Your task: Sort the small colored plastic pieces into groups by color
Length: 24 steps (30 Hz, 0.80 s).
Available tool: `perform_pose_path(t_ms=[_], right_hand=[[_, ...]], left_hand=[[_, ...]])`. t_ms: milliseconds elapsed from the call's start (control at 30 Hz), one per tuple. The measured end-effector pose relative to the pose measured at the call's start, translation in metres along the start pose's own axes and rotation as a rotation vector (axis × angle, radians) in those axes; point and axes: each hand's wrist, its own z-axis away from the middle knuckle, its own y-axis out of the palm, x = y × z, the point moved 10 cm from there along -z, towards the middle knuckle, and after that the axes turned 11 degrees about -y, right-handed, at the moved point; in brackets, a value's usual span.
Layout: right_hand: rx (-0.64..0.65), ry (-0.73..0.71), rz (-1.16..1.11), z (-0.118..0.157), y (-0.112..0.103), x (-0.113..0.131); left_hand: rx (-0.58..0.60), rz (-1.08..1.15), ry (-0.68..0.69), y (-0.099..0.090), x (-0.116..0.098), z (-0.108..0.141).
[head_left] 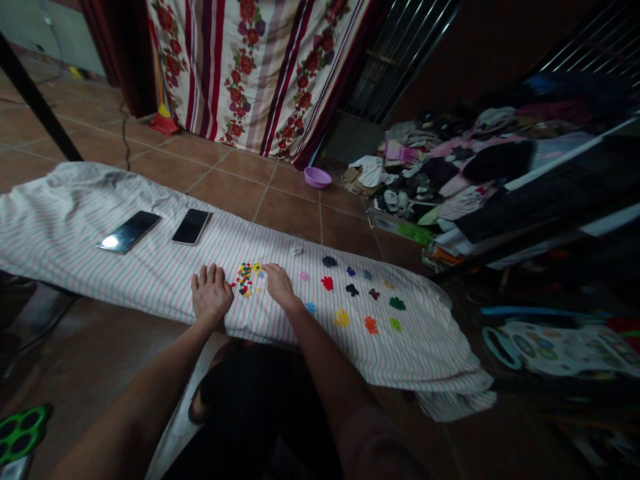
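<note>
Lying on the striped cloth [165, 283], a phone [131, 232] is followed to the right by a second phone [191, 227], both laid face up. The left hand [212, 293] is laid palm down on the cloth, its fingers stretched out, just beside a mixed scatter of small coloured pieces [245, 274]. The scatter is flanked on its other side by the right hand [280, 285], whose fingers are bent towards it; whether a piece is pinched between them cannot be told. Farther right, colour clusters [353, 290] are set apart, including a red cluster [327, 283], a yellow cluster [342, 318] and an orange cluster [371, 325].
</note>
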Motion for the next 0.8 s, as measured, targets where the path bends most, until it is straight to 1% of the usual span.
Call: perform_pose_path(t_ms=[167,267,500,667,800], right_hand=[[0.046,-0.025,0.009,-0.009,0.006,0.004],[0.053,-0.008,0.001,-0.014,0.005,0.005],[0.07,0.16,0.007,-0.017,-0.001,-0.004],[0.047,0.167,0.017,-0.016,-0.003,-0.005],[0.003,0.166,0.021,-0.012,-0.004,-0.006]], left_hand=[[-0.02,-0.001,0.006,-0.001,0.0,0.0],[-0.03,0.0,0.011,-0.001,-0.001,0.0],[-0.014,0.015,0.001,-0.003,-0.002,0.0],[-0.001,0.024,-0.003,-0.002,-0.001,0.0],[0.013,0.009,-0.011,0.0,0.0,0.0]])
